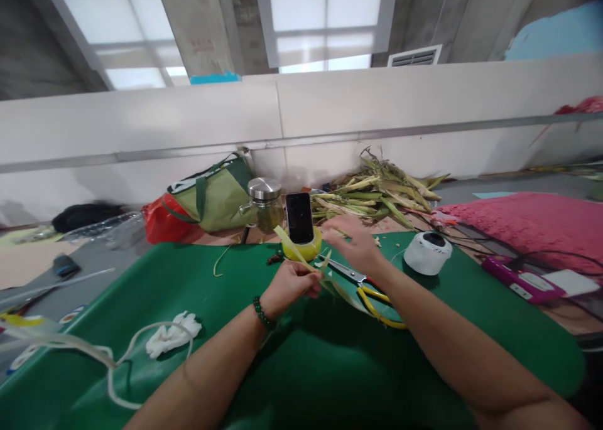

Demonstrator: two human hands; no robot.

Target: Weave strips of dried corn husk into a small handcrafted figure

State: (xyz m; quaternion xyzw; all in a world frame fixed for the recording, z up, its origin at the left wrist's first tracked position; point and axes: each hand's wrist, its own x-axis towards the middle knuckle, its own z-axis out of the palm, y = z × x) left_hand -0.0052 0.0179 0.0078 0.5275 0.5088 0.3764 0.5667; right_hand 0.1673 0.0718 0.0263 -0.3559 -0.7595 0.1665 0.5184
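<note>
My left hand (pixel 293 282), with a dark green bead bracelet (pixel 264 312) at the wrist, is closed in a pinch on a pale green leaf strip (pixel 301 256). Parts of the strip stick out past the fingertips. To its right, my right hand (pixel 354 245) hangs above the mat near the phone, its fingers smeared by motion. Scissors (pixel 384 297) with yellow and red handles lie partly under my right forearm. A dark-screened phone (pixel 299 218) stands upright in a yellow tape roll (pixel 315 244) just beyond my hands.
Behind stand a glass jug (pixel 264 207), a green bag (pixel 217 198) and a heap of long pale leaves (pixel 381 188). White twine (pixel 426 254), a purple power strip (pixel 522 280) and pink cloth (pixel 522 226) lie rightward. White tissue (pixel 172 336) and a cable (pixel 110 373) occupy the green mat's (pixel 330 373) left.
</note>
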